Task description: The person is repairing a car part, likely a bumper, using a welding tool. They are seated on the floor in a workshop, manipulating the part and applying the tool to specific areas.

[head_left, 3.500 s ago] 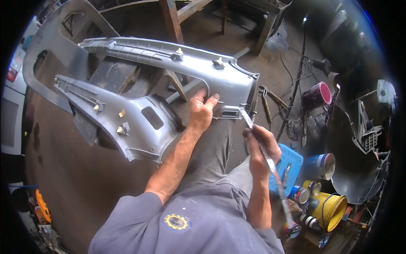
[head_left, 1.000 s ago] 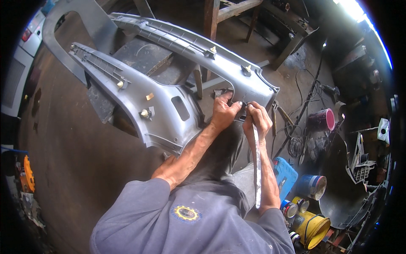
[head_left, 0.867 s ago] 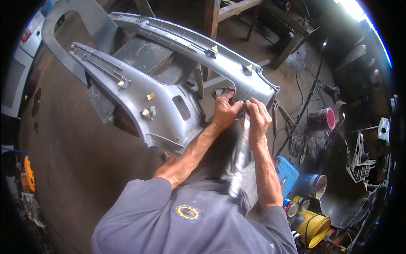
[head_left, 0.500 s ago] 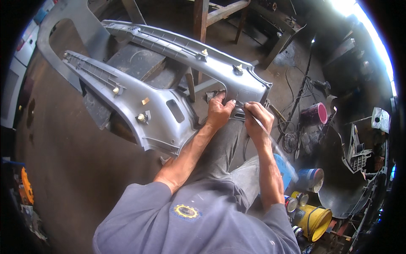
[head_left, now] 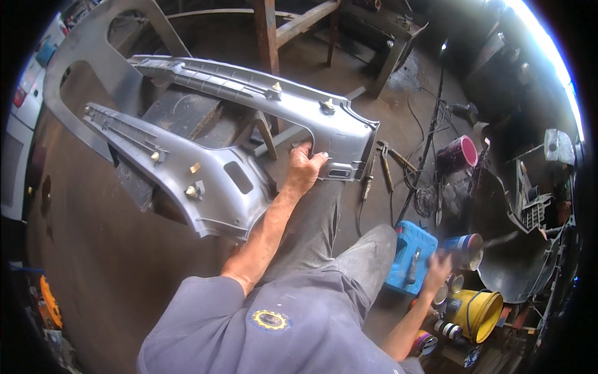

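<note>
A silver car trim panel (head_left: 293,103) with ribs and pale clips lies at the far side, its wide end over my knee. My left hand (head_left: 303,168) grips the inner edge of that wide end, thumb on top, near an oblong slot. A second silver panel (head_left: 215,156) with an oblong cutout rests closer on the left. My right hand (head_left: 438,269) is out to the right by a blue case (head_left: 408,249), smeared by motion. A blurred long thin tool (head_left: 497,240) extends from it past a blue-and-white can (head_left: 470,244); its kind is unclear.
A tool with a dark handle (head_left: 413,267) lies on the blue case. A yellow bucket (head_left: 483,315) and several small cans stand at lower right. Beyond are a pink-rimmed bucket (head_left: 464,153), pliers (head_left: 387,165) and cables on the floor. A rusty stand (head_left: 266,37) rises at the back.
My right hand has left the panel's wide end and swung down to the right, beside the blue case. My left hand keeps its grip. The view has shifted slightly.
</note>
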`<state>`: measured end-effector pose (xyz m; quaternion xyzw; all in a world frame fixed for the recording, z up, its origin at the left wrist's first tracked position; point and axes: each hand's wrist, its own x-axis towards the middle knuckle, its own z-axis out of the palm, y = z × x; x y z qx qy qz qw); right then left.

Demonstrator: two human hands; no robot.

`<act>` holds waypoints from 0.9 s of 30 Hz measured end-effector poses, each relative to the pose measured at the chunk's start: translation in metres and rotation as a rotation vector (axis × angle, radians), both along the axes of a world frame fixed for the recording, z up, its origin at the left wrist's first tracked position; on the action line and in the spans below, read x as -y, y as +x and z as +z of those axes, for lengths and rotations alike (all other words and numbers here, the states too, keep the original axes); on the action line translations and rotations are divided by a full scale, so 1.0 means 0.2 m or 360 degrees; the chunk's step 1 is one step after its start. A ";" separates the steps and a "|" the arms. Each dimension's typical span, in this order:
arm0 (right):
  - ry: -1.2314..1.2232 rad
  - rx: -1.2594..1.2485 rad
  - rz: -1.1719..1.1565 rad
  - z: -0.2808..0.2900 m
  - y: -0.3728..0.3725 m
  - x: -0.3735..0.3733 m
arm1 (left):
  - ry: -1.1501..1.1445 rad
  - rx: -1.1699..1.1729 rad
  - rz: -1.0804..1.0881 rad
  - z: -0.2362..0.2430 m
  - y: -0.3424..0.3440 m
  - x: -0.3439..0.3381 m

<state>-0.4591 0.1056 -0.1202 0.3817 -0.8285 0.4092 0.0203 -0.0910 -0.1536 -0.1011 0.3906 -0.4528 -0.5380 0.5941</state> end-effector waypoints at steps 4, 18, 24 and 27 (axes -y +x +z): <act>0.0385 0.0482 -0.0714 -0.72 -0.04 -1.11 | 0.0105 0.0042 -0.0101 0.11 0.03 -0.04; 0.0338 0.0407 0.0036 -0.67 0.16 0.43 | 0.0305 -0.0086 -0.0085 0.20 0.04 -0.04; 0.0910 0.0545 0.0279 -1.09 0.31 1.26 | 0.0300 0.0062 -0.0287 0.16 0.11 -0.20; 0.0612 0.0726 0.0051 -1.16 0.45 1.23 | 0.0340 0.0352 -0.0293 0.05 0.19 -0.20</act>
